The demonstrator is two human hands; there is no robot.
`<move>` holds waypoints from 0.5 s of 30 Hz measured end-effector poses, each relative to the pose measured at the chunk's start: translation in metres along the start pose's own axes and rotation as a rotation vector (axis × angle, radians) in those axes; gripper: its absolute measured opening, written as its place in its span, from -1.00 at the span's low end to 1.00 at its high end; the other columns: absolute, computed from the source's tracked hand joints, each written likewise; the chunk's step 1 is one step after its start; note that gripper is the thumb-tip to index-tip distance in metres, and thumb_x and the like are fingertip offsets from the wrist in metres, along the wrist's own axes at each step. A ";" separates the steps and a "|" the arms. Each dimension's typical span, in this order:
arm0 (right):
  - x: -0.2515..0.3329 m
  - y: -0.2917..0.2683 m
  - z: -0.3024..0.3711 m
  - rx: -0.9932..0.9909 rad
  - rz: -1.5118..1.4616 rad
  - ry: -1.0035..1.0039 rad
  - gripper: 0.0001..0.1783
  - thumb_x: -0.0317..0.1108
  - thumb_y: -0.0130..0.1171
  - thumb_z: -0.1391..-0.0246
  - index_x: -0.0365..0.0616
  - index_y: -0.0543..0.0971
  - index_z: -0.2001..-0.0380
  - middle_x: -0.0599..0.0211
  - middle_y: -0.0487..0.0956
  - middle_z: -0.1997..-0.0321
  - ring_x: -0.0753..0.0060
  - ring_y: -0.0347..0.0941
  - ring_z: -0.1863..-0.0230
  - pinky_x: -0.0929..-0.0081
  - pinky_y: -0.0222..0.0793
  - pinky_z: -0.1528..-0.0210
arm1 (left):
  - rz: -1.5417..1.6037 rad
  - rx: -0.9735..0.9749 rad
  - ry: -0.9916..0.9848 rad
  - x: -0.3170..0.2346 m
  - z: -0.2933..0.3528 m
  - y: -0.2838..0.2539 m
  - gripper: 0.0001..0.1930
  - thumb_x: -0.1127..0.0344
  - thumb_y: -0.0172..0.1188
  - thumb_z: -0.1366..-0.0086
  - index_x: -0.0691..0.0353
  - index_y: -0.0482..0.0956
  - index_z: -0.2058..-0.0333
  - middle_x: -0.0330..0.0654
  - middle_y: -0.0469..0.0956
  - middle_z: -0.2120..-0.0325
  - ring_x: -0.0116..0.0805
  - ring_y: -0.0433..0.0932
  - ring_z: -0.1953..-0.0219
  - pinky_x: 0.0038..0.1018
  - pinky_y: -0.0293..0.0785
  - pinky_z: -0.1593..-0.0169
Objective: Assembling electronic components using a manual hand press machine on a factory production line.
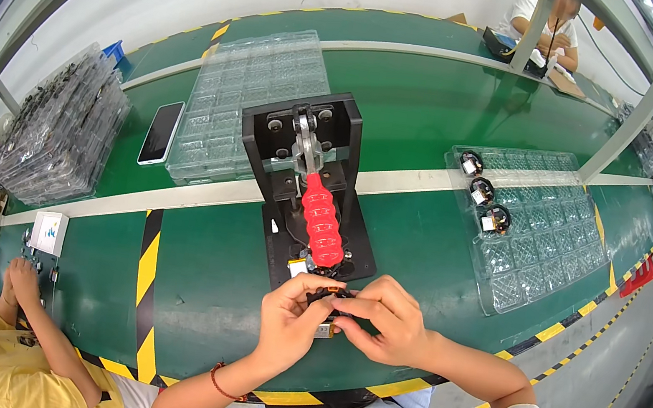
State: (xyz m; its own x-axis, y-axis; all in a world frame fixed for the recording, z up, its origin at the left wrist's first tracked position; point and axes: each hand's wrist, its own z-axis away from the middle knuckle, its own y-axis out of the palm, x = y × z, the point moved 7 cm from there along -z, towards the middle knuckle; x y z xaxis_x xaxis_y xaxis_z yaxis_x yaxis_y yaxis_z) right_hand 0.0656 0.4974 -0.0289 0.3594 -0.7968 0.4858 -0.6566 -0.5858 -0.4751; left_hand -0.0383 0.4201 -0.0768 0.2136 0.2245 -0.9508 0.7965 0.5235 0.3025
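My left hand (290,324) and my right hand (393,324) meet just in front of a black toggle-clamp fixture (367,244). Between their fingertips they pinch a small black round electronic assembly (321,294) with an orange bit on top. A silver block (323,331) shows below it, between my hands. Fingers cover much of the assembly. The clamp's red ribbed handle (322,220) points toward me. Under its tip sits a white and yellow piece (297,267) on the fixture, partly hidden.
Right, a clear blister tray (533,260) holds three black round assemblies (495,220). Clear trays (253,100) are stacked behind the fixture; a phone (161,133) lies beside them. More trays (63,131) stand left. People work at left (42,356) and far right (565,50).
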 end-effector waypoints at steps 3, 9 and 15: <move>-0.002 -0.002 0.002 -0.074 0.007 -0.007 -0.59 -0.55 0.36 0.26 -0.22 0.54 0.22 0.32 0.44 0.48 0.38 0.39 0.50 0.54 0.29 0.50 | -0.017 -0.001 -0.030 0.003 -0.001 -0.002 -0.81 0.61 0.05 -0.24 0.41 0.50 0.16 -0.13 0.57 0.30 -0.56 0.52 0.29 -0.65 0.49 0.24; -0.010 -0.005 0.004 -0.084 -0.051 0.094 -0.45 -0.54 0.36 0.20 -0.20 0.39 0.08 0.33 0.44 0.50 0.41 0.40 0.50 0.53 0.32 0.47 | 0.026 -0.002 -0.024 0.003 -0.002 0.000 -0.80 0.61 0.05 -0.25 0.41 0.49 0.15 -0.12 0.56 0.30 -0.54 0.52 0.30 -0.62 0.50 0.27; -0.012 0.000 0.009 -0.043 -0.025 0.057 -0.43 -0.53 0.38 0.22 -0.20 0.38 0.07 0.33 0.44 0.51 0.43 0.40 0.51 0.55 0.31 0.49 | 0.003 0.023 0.084 -0.006 -0.001 0.000 -0.84 0.64 0.03 -0.23 0.42 0.49 0.21 -0.13 0.54 0.35 -0.55 0.50 0.35 -0.60 0.51 0.33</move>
State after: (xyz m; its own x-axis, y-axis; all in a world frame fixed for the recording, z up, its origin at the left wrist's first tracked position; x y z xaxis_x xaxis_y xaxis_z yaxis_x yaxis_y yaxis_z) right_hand 0.0672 0.5058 -0.0409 0.3384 -0.7719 0.5382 -0.6764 -0.5972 -0.4311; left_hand -0.0407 0.4197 -0.0711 0.1685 0.2948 -0.9406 0.8088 0.5042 0.3028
